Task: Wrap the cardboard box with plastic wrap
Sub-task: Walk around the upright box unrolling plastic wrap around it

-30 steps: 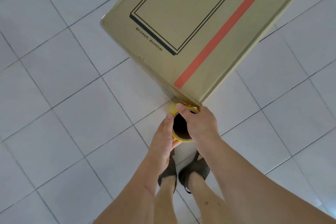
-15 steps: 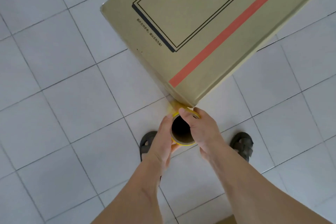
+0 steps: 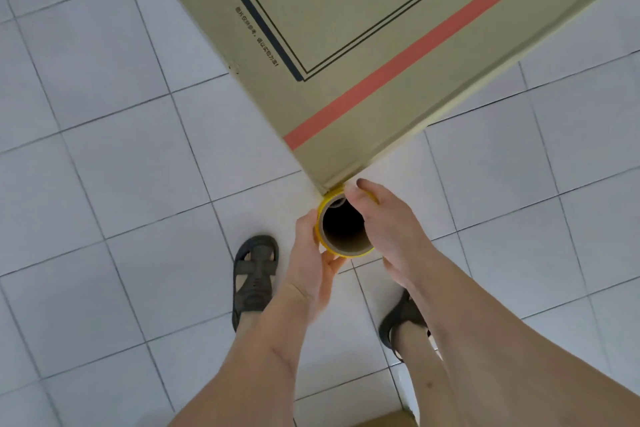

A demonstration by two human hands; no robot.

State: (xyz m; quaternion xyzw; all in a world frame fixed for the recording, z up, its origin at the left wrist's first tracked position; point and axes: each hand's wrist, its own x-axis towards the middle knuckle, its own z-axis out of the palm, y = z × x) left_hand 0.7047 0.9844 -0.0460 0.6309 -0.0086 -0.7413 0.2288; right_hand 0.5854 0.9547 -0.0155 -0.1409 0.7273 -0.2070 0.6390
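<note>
A large tan cardboard box (image 3: 363, 38) with a red stripe and black printed frames stands on the white tiled floor, filling the upper right. Its near corner points at me. Just below that corner I hold a roll of plastic wrap (image 3: 343, 227) upright, seen from above as a yellow-rimmed cardboard tube with a dark hollow. My left hand (image 3: 310, 260) cups the roll's left and lower side. My right hand (image 3: 388, 222) grips its right side, fingers over the top rim next to the box corner. The wrap film itself is hard to make out.
White floor tiles (image 3: 104, 184) with dark grout spread on all sides. My two feet in dark sandals stand below the hands, the left sandal (image 3: 254, 276) and the right sandal (image 3: 403, 321). A brown cardboard edge (image 3: 391, 419) shows at the bottom.
The view has shifted, with the box corner now further right and up. My feet have stepped apart and moved. Both hands stay on the roll by the corner.
</note>
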